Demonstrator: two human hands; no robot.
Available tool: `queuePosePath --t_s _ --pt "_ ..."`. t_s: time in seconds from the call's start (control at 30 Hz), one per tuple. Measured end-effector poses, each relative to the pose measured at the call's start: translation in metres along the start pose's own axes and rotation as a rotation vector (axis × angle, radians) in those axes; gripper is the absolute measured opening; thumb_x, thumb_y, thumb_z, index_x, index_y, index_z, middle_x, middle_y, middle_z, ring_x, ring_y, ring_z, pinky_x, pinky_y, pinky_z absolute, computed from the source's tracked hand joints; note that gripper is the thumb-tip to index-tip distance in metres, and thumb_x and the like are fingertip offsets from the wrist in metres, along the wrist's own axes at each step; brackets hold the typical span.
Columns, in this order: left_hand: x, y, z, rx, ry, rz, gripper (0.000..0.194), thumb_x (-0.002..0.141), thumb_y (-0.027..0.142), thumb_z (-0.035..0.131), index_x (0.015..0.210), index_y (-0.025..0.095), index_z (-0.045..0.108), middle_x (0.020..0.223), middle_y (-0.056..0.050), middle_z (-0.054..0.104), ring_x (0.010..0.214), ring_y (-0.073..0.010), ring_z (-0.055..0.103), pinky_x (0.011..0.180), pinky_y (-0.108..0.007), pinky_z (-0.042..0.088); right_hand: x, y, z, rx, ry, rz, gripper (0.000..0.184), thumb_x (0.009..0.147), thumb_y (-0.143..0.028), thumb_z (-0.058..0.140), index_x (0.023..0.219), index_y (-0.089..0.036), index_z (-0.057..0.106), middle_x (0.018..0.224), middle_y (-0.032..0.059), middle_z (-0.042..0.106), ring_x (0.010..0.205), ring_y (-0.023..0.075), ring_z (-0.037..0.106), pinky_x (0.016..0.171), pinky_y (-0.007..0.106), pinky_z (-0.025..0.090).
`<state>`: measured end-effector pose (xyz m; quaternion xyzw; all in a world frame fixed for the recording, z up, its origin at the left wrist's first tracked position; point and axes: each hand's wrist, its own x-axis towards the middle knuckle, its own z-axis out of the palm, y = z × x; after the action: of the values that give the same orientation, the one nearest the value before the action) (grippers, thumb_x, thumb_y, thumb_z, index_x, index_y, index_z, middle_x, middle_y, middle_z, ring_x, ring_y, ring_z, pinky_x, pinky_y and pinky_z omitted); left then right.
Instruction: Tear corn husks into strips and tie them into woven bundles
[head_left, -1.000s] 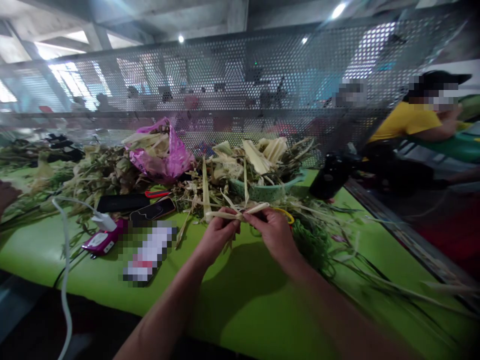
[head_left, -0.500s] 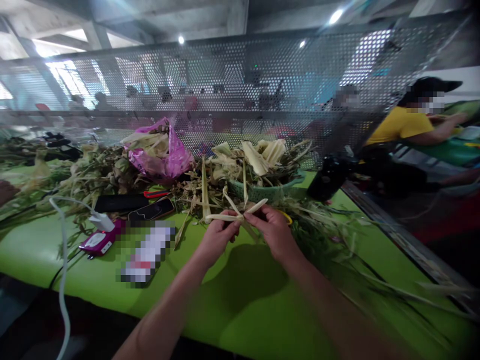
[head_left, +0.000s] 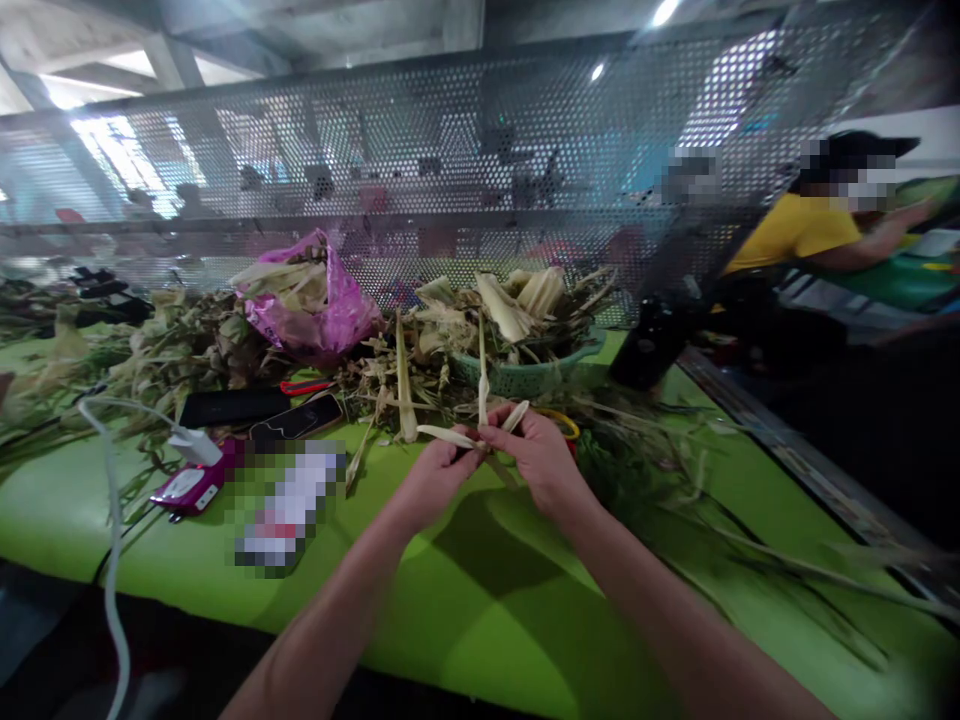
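Note:
Pale folded strips of dried husk (head_left: 446, 436) meet at a joint between my two hands, just above the green table (head_left: 465, 650). My left hand (head_left: 439, 478) is closed, pinching the joint from the left with thumb and fingers. From the other side, my right hand (head_left: 544, 460) grips it, thumb at the middle and a strip's end (head_left: 515, 415) sticking out past the fingers. One narrow strip (head_left: 482, 380) points away from me, upright in view. The joint itself is partly hidden by my fingertips. A loose husk strip (head_left: 405, 390) lies beyond my left hand.
Behind my hands stands a green basket (head_left: 517, 378) heaped with husks. Left of it are a pink plastic bag (head_left: 337, 310), a phone (head_left: 296, 418), a purple power adapter (head_left: 191, 488) and a white cable (head_left: 112, 560). A black bottle (head_left: 646, 345) stands right; a person in yellow (head_left: 795, 235) sits beyond.
My hands have drawn closer together at the joint. A strip that slanted up to the left no longer shows apart from the upright one. The view has shifted slightly.

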<state>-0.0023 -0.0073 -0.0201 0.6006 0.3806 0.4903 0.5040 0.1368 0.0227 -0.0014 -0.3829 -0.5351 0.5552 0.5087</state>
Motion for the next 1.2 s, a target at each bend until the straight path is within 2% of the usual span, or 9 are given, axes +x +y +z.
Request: queuePosePath --t_s 0.1,0.23,0.33,0.47,0.57,0.63,0.8,1.0,1.2 --pt "-0.001 -0.001 0.004 -0.039 -0.007 -0.007 0.022 0.083 0.038 0.058 0.087 0.016 0.06 0.085 -0.003 0.06 0.085 -0.0157 0.053 0.08 -0.028 0.04 -0.002 0.001 0.002 0.0 0.02 0.001 0.021 0.064 -0.03 0.075 0.071 -0.018 0.059 0.068 -0.002 0.057 0.067 0.0133 0.051 0.065 0.027 0.04" --pt "-0.001 -0.001 0.009 -0.079 0.094 -0.066 0.025 0.082 0.041 0.059 0.082 0.016 0.057 0.067 0.001 0.054 0.061 -0.01 0.046 0.058 -0.023 0.036 -0.003 -0.003 0.004 0.08 -0.002 0.049 0.024 0.068 -0.035 0.073 0.079 -0.02 0.058 0.068 -0.0021 0.057 0.061 0.0132 0.052 0.059 0.027 0.043" --pt "-0.001 0.001 0.009 -0.169 0.176 -0.066 0.026 0.081 0.04 0.061 0.091 0.018 0.052 0.067 0.003 0.055 0.054 -0.0079 0.043 0.049 -0.02 0.031 -0.002 -0.007 0.004 0.106 -0.074 0.085 0.03 0.071 -0.038 0.073 0.092 -0.021 0.059 0.073 -0.0012 0.06 0.062 0.0137 0.054 0.059 0.028 0.045" --pt "-0.003 0.004 0.007 -0.252 0.259 -0.027 0.027 0.082 0.04 0.06 0.095 0.02 0.047 0.072 0.003 0.055 0.06 -0.0085 0.049 0.05 -0.019 0.036 0.0 -0.006 0.001 -0.003 -0.136 0.05 0.024 0.073 -0.039 0.07 0.083 -0.019 0.062 0.069 -0.0008 0.06 0.062 0.013 0.053 0.06 0.026 0.043" --pt "-0.005 0.005 0.006 -0.261 0.297 -0.035 0.027 0.086 0.044 0.053 0.094 0.019 0.049 0.075 0.002 0.052 0.059 -0.0087 0.049 0.051 -0.021 0.042 0.001 -0.005 -0.001 -0.067 -0.102 0.02 0.025 0.076 -0.043 0.066 0.078 -0.019 0.061 0.07 -0.0001 0.06 0.063 0.014 0.053 0.063 0.027 0.043" --pt "-0.004 0.005 0.006 -0.261 0.304 -0.038 0.027 0.086 0.045 0.052 0.094 0.02 0.049 0.073 0.002 0.051 0.057 -0.0092 0.049 0.049 -0.022 0.043 0.001 -0.004 -0.001 -0.078 -0.09 0.018 0.029 0.076 -0.046 0.065 0.08 -0.018 0.06 0.072 0.0007 0.061 0.066 0.0149 0.054 0.064 0.028 0.043" --pt "-0.003 0.003 0.008 -0.273 0.273 -0.049 0.028 0.085 0.047 0.052 0.093 0.021 0.045 0.067 0.004 0.052 0.052 -0.0092 0.049 0.046 -0.021 0.043 -0.001 -0.004 0.002 -0.142 -0.186 0.03 0.036 0.07 -0.045 0.072 0.089 -0.016 0.062 0.068 -0.0005 0.059 0.059 0.0122 0.049 0.055 0.025 0.039" --pt "-0.003 0.004 0.009 -0.22 0.284 -0.057 0.029 0.083 0.047 0.056 0.082 0.021 0.044 0.06 0.007 0.049 0.044 -0.0061 0.042 0.038 -0.017 0.034 -0.001 -0.003 0.003 -0.13 -0.128 0.049 0.032 0.068 -0.045 0.073 0.076 -0.017 0.061 0.059 -0.0015 0.057 0.054 0.0117 0.049 0.05 0.025 0.037" --pt "-0.003 0.007 0.006 -0.239 0.292 -0.06 0.027 0.081 0.043 0.06 0.079 0.019 0.047 0.071 0.003 0.058 0.052 -0.0081 0.051 0.05 -0.022 0.044 0.001 -0.006 -0.002 -0.086 -0.036 0.031 0.031 0.065 -0.043 0.076 0.075 -0.018 0.061 0.058 -0.0019 0.058 0.05 0.0105 0.046 0.048 0.024 0.035"
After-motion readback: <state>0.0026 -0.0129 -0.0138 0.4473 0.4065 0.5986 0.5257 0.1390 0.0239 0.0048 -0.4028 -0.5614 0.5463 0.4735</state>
